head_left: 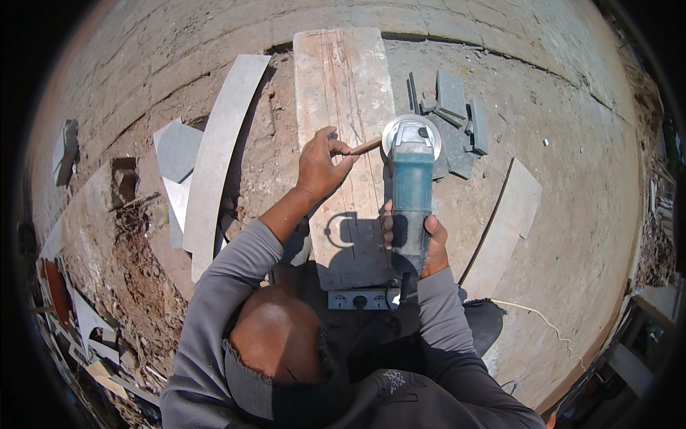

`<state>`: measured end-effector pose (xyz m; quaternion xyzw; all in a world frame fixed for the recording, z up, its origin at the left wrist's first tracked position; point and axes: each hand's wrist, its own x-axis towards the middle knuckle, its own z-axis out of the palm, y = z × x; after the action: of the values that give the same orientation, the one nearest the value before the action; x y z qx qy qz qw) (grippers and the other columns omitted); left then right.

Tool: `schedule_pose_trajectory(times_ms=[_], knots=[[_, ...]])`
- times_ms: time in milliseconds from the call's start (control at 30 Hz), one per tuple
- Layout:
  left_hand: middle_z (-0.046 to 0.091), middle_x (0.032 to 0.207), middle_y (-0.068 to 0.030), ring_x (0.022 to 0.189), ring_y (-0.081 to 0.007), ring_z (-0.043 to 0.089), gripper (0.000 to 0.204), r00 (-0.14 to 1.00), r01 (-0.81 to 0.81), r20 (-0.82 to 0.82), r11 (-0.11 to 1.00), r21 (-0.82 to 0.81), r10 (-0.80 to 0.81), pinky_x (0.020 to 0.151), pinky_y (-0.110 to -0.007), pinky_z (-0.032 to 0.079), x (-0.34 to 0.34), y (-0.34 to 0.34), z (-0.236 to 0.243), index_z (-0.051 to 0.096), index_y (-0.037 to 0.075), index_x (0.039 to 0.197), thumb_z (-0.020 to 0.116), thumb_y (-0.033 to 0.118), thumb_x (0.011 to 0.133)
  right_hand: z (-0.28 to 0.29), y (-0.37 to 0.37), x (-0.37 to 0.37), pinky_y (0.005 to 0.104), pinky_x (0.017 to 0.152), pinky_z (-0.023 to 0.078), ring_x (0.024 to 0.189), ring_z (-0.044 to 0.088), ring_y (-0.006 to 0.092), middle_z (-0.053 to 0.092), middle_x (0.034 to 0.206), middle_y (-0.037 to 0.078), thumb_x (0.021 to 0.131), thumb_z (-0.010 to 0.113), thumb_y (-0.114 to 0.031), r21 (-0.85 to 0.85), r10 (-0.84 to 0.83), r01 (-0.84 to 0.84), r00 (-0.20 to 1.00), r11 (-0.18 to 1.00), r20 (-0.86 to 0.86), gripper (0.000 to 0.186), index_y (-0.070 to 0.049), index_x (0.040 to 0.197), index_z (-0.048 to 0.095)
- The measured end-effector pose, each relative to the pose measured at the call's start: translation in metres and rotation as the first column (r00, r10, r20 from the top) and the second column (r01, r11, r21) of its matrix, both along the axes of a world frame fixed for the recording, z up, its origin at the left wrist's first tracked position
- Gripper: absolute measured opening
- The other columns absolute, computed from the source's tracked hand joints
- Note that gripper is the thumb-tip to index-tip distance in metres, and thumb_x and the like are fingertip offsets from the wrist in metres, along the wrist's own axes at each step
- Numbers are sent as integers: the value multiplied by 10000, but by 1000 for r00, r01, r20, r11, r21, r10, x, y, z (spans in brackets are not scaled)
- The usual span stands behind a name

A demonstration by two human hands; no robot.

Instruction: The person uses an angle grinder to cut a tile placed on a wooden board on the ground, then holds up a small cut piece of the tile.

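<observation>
My right hand [436,239] is wrapped round the dark rear body of a teal angle grinder [412,179], held upright in the picture with its head away from me. A round guard or disc [389,132] shows at the grinder's head. Between thumb and fingers, my left hand [321,163] pinches a thin brown strip [367,146]. The strip's far end meets the left rim of the disc area; whether they touch I cannot tell. Beneath both lies a long, scored board or slab [343,79], with the grinder's shadow across it.
Grey tile offcuts [451,96] lie piled beyond the grinder to the right. A long pale strip [225,150] lies to the left, and another pale plank [507,214] to the right. A power strip [343,299] with a black plug sits close to me. A thin cord [536,312] trails at the right.
</observation>
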<state>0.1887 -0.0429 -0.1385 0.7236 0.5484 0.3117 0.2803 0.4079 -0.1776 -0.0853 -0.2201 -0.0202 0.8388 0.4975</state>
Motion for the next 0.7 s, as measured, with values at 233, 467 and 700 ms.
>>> schedule_pose_trajectory(times_ms=[233,467,700], knots=[[720,889,-75,834,-217,693,649,1000,1,-9,1000,21,-1,791,-331,555,1,0,1,454,-34,1260,842,133,767,-5,5,10,364,704,593,838,693,264,651,985,187,750,796,-521,76,-55,51,997,996,56,833,71,1266,520],[704,892,-58,856,-254,665,589,995,-67,70,997,42,64,833,-388,509,-3,-3,4,484,2,1232,820,133,767,-7,3,23,360,709,603,827,691,262,645,988,202,774,776,-543,148,-106,95,992,984,67,834,70,1274,513],[705,964,-76,945,-294,655,757,990,133,44,990,46,-135,873,-396,502,-13,-28,18,407,10,1394,822,106,768,0,-7,33,370,728,602,838,689,272,640,1007,207,802,753,-538,174,-130,113,988,978,89,823,76,1288,496]])
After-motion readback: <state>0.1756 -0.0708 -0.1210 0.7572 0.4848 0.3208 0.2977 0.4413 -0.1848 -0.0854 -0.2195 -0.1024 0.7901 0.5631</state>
